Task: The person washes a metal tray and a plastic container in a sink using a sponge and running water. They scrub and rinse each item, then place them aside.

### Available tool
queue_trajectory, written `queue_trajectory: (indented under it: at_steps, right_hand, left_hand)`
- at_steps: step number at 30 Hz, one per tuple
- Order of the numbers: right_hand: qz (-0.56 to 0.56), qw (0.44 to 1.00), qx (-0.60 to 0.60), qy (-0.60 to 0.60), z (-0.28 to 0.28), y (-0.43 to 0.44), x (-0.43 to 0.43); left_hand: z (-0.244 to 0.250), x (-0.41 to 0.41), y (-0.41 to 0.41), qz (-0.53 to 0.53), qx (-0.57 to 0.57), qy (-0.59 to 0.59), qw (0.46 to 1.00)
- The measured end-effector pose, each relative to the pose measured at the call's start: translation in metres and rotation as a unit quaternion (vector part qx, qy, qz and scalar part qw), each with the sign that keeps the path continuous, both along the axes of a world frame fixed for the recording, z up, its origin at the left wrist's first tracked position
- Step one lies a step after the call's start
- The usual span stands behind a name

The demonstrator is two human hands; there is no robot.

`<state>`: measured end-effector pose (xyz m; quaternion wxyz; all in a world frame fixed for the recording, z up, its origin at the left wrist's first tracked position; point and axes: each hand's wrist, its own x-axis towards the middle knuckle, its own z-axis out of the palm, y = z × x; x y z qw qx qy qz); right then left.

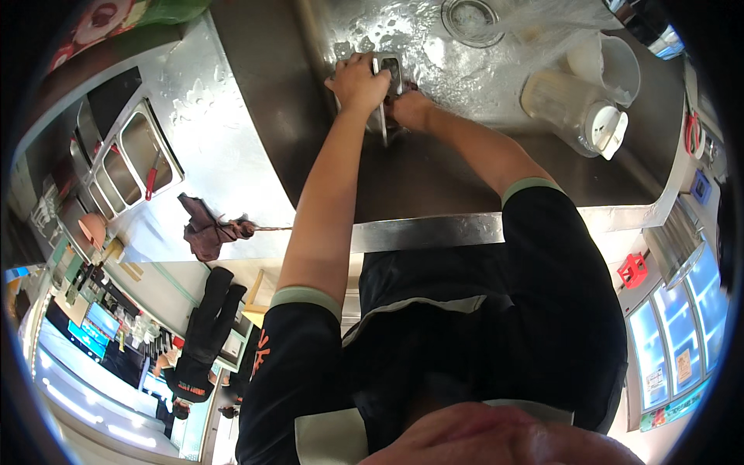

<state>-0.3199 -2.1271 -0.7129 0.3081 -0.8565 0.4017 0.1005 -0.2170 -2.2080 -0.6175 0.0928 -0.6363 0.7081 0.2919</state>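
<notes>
My left hand [361, 84] grips a small rectangular stainless-steel pan [390, 68] and holds it tilted on its side in the sink [325, 174]. Against the pan's other side is my right hand [411, 109], its fingers curled around a dark brownish cloth [410, 87], of which only a little shows. Water wets the sink floor around the drain [472, 20]. To the right, a clear plastic jug [561, 107] with a white lid lies on its side, beside a translucent plastic container [621, 67].
On the left counter [203, 110] lies a crumpled brown cloth [209, 229] near the front edge. Several steel pans [142, 145] sit farther left, a red-handled knife [152, 181] across them. Red-handled scissors [693, 131] are at the right rim. Other people [195, 372] stand behind, lower left.
</notes>
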Motion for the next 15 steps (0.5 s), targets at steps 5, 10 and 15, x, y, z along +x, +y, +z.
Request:
queue_trajectory:
  at_steps: [5,10,15]
  right_hand:
    - [-0.188,0.981,0.044,-0.014,-0.028,-0.053,-0.011]
    - [-0.036,0.995,0.077,0.056,0.012,-0.019,0.01]
    - [-0.289,0.954,0.072,-0.025,0.076,-0.022,-0.012]
  left_hand:
    - [0.003,-0.012,-0.001,-0.004,0.0,0.023,1.0]
    - [0.003,-0.002,-0.001,0.014,0.022,0.023,0.999]
    - [-0.02,0.022,-0.007,0.223,0.132,0.228,0.939]
